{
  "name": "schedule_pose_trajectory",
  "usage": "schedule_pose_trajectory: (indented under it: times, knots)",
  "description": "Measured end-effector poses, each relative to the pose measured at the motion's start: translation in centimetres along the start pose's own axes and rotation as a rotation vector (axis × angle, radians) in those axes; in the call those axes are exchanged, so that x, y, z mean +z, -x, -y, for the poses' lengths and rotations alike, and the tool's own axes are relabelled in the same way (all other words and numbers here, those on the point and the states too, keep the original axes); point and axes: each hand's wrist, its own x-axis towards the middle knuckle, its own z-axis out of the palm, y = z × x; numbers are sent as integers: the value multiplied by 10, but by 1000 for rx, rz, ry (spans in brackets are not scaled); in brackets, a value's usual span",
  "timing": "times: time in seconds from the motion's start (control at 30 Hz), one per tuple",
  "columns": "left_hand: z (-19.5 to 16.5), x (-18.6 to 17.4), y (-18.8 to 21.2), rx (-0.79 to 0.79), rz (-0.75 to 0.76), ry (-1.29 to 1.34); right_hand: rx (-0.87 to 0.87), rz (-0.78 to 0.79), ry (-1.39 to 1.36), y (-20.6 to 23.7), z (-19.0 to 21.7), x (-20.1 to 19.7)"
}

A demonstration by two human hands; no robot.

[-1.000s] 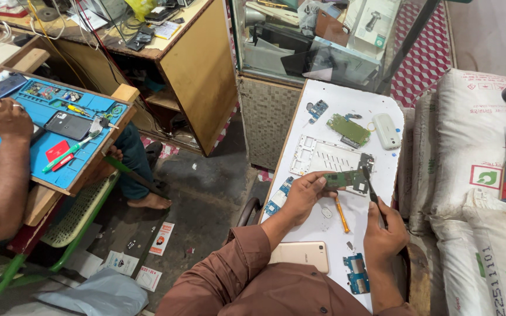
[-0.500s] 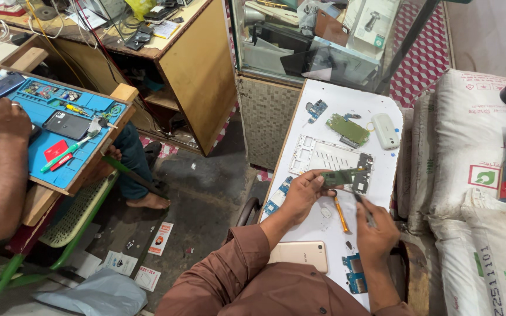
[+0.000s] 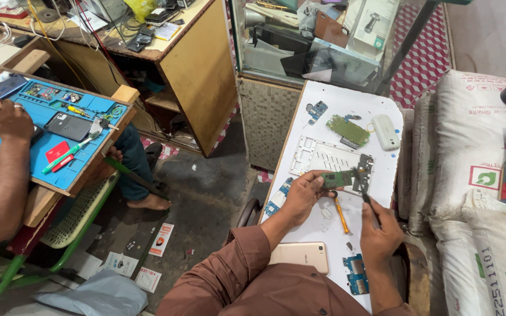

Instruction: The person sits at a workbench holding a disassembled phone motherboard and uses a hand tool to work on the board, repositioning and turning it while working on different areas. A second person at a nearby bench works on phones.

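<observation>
My left hand (image 3: 301,195) holds a small green circuit board (image 3: 339,178) just above the white table (image 3: 335,99). In my right hand (image 3: 380,233) is a thin dark tool (image 3: 368,196), its tip touching the board's right end. Under the board lie a white phone frame (image 3: 322,157) and an orange-handled screwdriver (image 3: 341,215). A gold phone back (image 3: 300,256) rests near my left sleeve, and a blue circuit board (image 3: 356,274) lies by my right wrist.
A second green board (image 3: 348,129), a white oval case (image 3: 385,131) and small blue parts (image 3: 317,110) lie at the table's far end. White sacks (image 3: 487,175) stand on the right. On the left, another person's hand (image 3: 7,117) works over a blue mat (image 3: 60,137) holding a phone and tools. A glass cabinet (image 3: 300,52) stands behind.
My right hand has drawn back towards me and then brought the tool tip up to the board's right end. The left hand stays put, holding the board.
</observation>
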Motion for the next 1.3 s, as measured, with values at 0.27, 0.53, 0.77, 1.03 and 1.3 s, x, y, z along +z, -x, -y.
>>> schedule_pose_trajectory:
  times: [0.27,0.53,0.77,1.03,1.3]
  knots:
    - [1,-1,-1,-5,-10,19,27,47,22,-2,8,-1]
    - [3,-1,0,5,10,31,23,88,-7,-2,9,1]
    - [0,-1,2,11,27,8,-41,63,20,0,6,1]
    - [-2,1,3,13,65,17,-4,125,-15,-1,6,1]
    - [7,0,3,-24,67,-94,1,137,-40,-2,13,0]
